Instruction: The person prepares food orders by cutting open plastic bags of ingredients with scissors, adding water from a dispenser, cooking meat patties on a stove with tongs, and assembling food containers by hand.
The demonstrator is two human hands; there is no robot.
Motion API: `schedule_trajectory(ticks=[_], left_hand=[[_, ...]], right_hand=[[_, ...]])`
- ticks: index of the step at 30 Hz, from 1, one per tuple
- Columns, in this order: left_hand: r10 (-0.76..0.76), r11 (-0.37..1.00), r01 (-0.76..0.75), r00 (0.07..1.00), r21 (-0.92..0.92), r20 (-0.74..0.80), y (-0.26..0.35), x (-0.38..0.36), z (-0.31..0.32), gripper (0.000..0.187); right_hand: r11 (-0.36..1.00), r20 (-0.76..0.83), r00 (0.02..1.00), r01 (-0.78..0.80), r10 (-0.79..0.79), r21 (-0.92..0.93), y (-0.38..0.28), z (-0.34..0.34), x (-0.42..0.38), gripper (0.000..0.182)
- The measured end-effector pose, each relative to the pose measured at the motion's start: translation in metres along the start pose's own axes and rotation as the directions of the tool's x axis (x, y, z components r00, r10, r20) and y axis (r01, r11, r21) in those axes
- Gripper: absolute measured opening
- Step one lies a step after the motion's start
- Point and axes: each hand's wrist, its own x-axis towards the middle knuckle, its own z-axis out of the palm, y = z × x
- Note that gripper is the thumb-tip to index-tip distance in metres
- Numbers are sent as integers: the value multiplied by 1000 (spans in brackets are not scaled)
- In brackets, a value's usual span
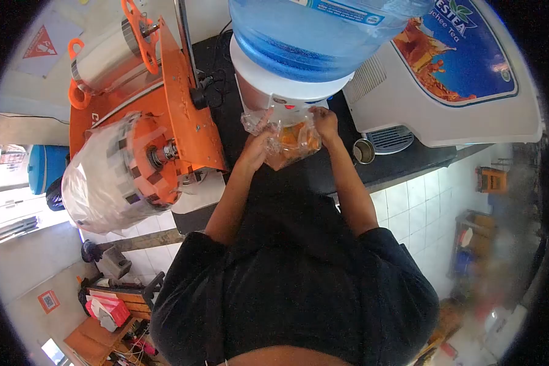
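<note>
Between my two hands is a clear plastic bag (293, 146) with orange-coloured contents that I cannot make out. On its left side my left hand (259, 146) is closed around the crinkled plastic. My right hand (325, 124) pinches the bag's upper right edge. Both hands hold it close in front of a white water dispenser (253, 79), which carries a large blue water bottle (323, 43). The bag hides the lower front of the dispenser.
To the left stands an orange cup-sealing machine (195, 128) with a roll of film (116, 177). A drink dispenser (445, 79) is on the right, with a small metal cup (364, 151) by its drip tray (391, 139). The dark counter's edge (402, 174) runs below.
</note>
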Motion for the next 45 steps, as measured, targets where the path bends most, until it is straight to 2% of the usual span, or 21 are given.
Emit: schedule_trajectory(ticks=[2, 3, 5, 6, 8, 9, 11, 15, 17, 18, 20, 23, 26, 29, 33, 36, 38, 39, 41, 42, 45], left_hand=[[-16, 993, 22, 998, -113, 57, -5, 1, -5, 70], [-14, 993, 20, 998, -112, 54, -7, 1, -6, 70], [-3, 945, 55, 987, -321, 163, -12, 0, -4, 74], [-3, 946, 55, 987, -321, 161, -11, 0, 1, 74], [17, 941, 32, 990, -337, 143, -8, 3, 9, 78], [17, 941, 32, 989, -336, 144, -9, 5, 8, 78], [56, 930, 30, 974, -367, 220, -17, 9, 2, 80], [14, 976, 29, 981, -214, 194, -23, 22, -9, 81], [-29, 990, 53, 983, -127, 180, -24, 25, -11, 79], [-30, 991, 54, 982, -125, 185, -24, 27, -11, 79], [3, 969, 49, 978, -244, 209, -24, 33, -9, 82], [17, 935, 71, 970, -346, 245, -21, 29, -8, 82], [-61, 931, 139, 971, -338, 230, -24, 34, -18, 83], [34, 957, 49, 960, -285, 278, -7, 13, -3, 85], [21, 958, 59, 961, -279, 276, -9, 10, -7, 87], [40, 995, -24, 986, -99, 159, -9, 5, -4, 86], [27, 996, -41, 983, 78, 182, -5, 0, -9, 80], [28, 996, -42, 984, 78, 177, -2, -1, -10, 80], [51, 952, -87, 991, 294, 127, 0, -5, -12, 73], [49, 952, -84, 991, 293, 126, 0, -7, -13, 73], [125, 887, -159, 987, 434, 106, 2, -7, -10, 67]], right_hand=[[922, -28, 994, -86, 105, 378, 19, 9, 8, 27], [921, -26, 994, -86, 103, 379, 10, 6, 7, 27], [480, 214, 877, -422, 430, 769, -23, -10, 0, 22], [479, 216, 877, -424, 430, 769, -27, -13, -3, 22], [76, 420, 781, -506, 463, 859, -35, -17, -8, 20], [75, 420, 781, -506, 462, 859, -44, -23, -12, 20], [-218, 467, 827, -416, 314, 883, -63, -30, -22, 21], [-121, 440, 778, -436, 449, 892, -68, -22, -23, 21], [-146, 578, 708, -575, 406, 805, -68, -20, -21, 22], [-146, 575, 711, -570, 405, 808, -69, -22, -20, 22], [-282, 633, 729, -570, 261, 772, -72, -26, -17, 23], [-188, 565, 767, -533, 303, 825, -46, -6, -3, 25], [-106, 546, 821, -535, 168, 838, -57, -21, -17, 25], [-103, 557, 808, -547, 192, 831, -64, -33, -24, 27], [-113, 476, 847, -463, 236, 879, -63, -35, -26, 30], [-91, 413, 870, -404, 271, 910, -67, -35, -37, 33], [94, 306, 901, -348, 307, 933, -85, -46, -47, 34], [92, 311, 900, -353, 305, 931, -82, -45, -45, 34], [259, 269, 945, -311, 186, 914, -67, -45, -40, 36], [344, 251, 948, -305, 194, 888, -66, -45, -38, 36], [429, 285, 942, -335, 179, 839, -65, -52, -37, 40]])
